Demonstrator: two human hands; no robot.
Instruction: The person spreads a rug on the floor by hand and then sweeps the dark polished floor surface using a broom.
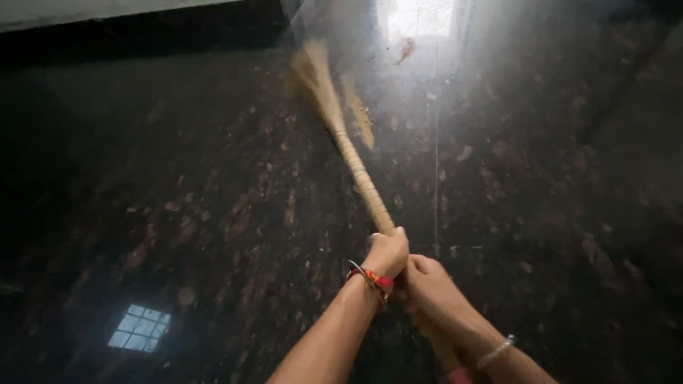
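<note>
Obs: both hands on one broom (356,160), seen from head cam looking down along the handle.

L hand (388,252) wrapped tight around the handle, fingers curled shut on it, higher up the shaft. R hand (427,284) just behind and touching the L, also clenched around the handle's lower end; pink end cap (459,375) shows below the R wrist. Red thread + metal bangle (370,276) on L wrist, pale beaded bracelet (496,351) on R.

Broom pos: handle runs from hands up and away toward top centre; bristle head (313,67) rests on or just above the floor (213,213) near the far wall (85,11), blurred, so contact w/ floor cannot be told for sure.

Technique note (judgement): w/ hands stacked this close, leverage is short; spreading them apart along the shaft would give better control. Keep the bristle tips flat and low so fine dust isn't flicked. Small debris bit (405,50) lies beyond the head, near the bright window glare (420,18).

Materials: handle = straw-coloured, ribbed w/ wound binding, cylindrical. Head = soft dry grass fibres, fanned, flexible. Floor = dark polished stone, brown speckle, v. glossy; mirrors a window pane (139,328) at lower L. Thin straight joint line (435,142) runs thru the slabs.
</note>
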